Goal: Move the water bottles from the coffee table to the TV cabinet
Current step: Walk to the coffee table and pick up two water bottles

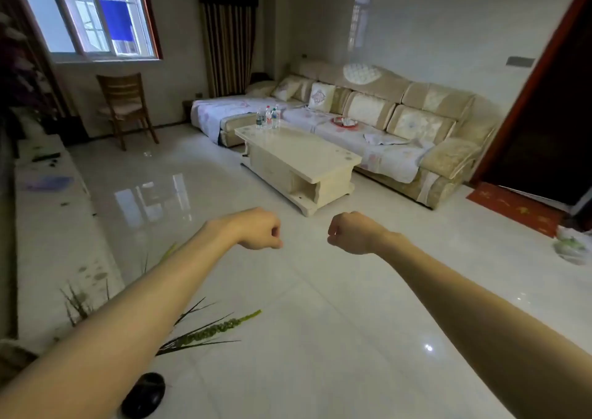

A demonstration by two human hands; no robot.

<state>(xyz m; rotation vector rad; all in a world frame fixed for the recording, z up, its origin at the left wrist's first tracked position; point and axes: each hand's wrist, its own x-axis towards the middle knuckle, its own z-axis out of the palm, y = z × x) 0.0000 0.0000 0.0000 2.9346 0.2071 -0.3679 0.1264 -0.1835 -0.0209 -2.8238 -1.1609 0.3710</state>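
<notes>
Nearest the viewer, well short of the coffee table (298, 159), two bare forearms are stretched out over the glossy tiled floor (320, 306). The left hand (259, 229) is curled into a fist with nothing held in it; the right hand (349, 232) is curled in the same way, also empty, and a small gap is seen between the two fists. Green plant fronds (211, 329) are seen below the left forearm, on the near left of the coffee table. The TV cabinet (54, 226) is set along the wall well to the left of the coffee table. The water bottles (268, 118) are grouped upright on the far left corner of the coffee table. A beige sofa (416, 120) is placed just behind the coffee table, and a wooden chair (125, 107) is seen beyond it to the left
</notes>
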